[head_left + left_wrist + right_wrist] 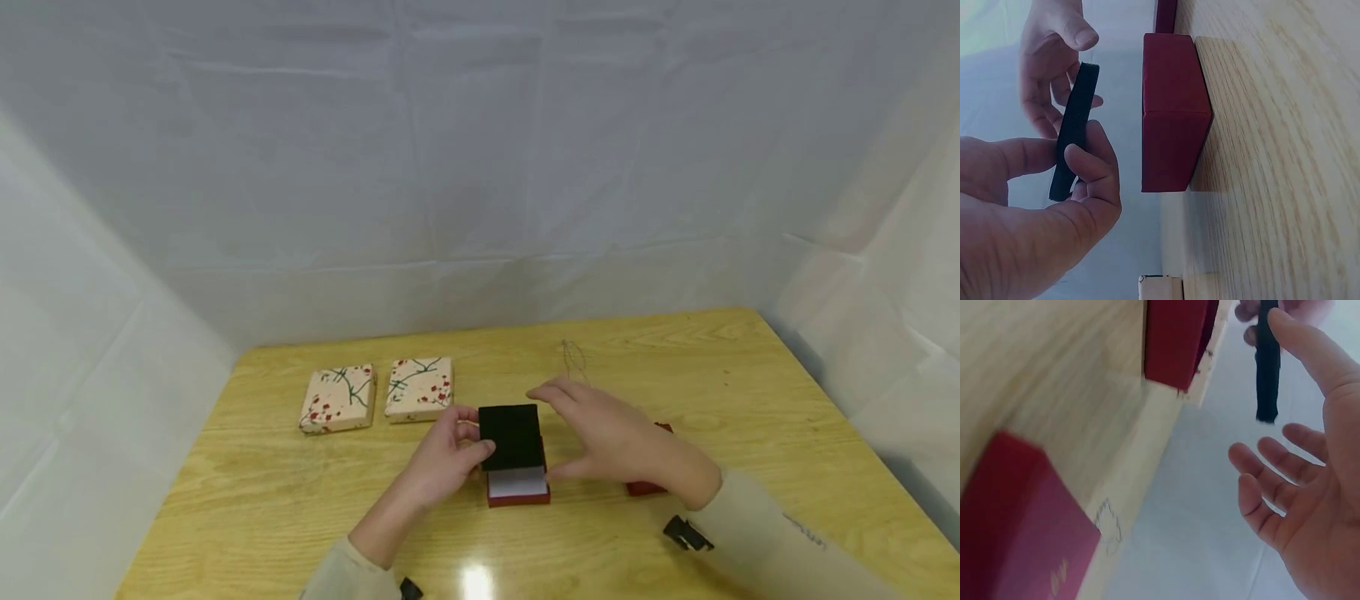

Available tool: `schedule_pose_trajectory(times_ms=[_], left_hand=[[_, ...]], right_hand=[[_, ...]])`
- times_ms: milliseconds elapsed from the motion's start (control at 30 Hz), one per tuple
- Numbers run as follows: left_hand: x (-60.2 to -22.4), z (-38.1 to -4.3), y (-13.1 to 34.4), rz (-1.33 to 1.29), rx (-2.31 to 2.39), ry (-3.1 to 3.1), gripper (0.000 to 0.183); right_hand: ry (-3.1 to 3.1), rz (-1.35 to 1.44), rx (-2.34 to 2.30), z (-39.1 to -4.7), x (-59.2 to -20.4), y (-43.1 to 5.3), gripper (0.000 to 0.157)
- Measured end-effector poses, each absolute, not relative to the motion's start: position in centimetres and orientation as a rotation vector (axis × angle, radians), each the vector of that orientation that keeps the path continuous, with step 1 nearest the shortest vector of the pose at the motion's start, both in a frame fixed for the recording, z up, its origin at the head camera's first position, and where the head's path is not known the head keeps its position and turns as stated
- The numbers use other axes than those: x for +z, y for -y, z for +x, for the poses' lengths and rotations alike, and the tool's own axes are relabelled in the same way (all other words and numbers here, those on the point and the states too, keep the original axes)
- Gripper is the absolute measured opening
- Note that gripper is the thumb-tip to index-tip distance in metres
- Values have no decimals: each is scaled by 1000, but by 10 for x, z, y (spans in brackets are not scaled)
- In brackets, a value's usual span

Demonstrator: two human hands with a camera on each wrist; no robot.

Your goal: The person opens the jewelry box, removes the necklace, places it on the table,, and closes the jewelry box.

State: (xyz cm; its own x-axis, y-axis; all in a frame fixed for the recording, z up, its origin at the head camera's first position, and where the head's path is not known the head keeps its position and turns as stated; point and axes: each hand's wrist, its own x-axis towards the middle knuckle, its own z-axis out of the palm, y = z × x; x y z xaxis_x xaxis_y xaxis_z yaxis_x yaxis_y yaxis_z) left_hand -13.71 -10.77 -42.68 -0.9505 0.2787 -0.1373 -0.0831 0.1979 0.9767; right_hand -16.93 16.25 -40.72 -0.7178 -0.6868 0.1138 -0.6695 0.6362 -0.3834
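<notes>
Black pad (513, 432) held above an uncovered red box (517, 501)

From my remote seat, I see the left hand (442, 467) pinching the pad at its near-left edge, thumb on the upper face. The right hand (607, 429) is wide, fingers spread just off the pad's other side, with nothing in its grasp; whether a fingertip grazes the pad I can't quite tell. The box sits on the table (247, 500), below and to the right of the left hand, apart from the pad.

The risk I'd watch is that one-sided pinch: the pad could sag, twist or slip and land crooked across the rim. The right hand might also nudge the box if it dipped too low, since nothing braces it.

The pad looks soft, flat and squarish, matte like velvet or foam, slightly bowed edge-on. The box is stiff and sharp-cornered, deep red with a pale interior (517, 481). A second red piece (647, 488) is partly hidden by the right forearm (678, 471). Past the right hand's fingers, a fine looped strand (574, 357) lies on the woodgrain. Beyond the left hand sit a cream box (420, 392) printed with red blossoms and its twin (337, 404).
</notes>
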Motion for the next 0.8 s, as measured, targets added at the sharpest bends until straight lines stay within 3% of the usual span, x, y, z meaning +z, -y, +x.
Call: schedule_pose_trajectory(times_ms=[800], left_hand=[[-432, -137, 111, 216, 1766, -2268, 40]], right_hand=[[-2808, -1241, -694, -160, -417, -160, 73]])
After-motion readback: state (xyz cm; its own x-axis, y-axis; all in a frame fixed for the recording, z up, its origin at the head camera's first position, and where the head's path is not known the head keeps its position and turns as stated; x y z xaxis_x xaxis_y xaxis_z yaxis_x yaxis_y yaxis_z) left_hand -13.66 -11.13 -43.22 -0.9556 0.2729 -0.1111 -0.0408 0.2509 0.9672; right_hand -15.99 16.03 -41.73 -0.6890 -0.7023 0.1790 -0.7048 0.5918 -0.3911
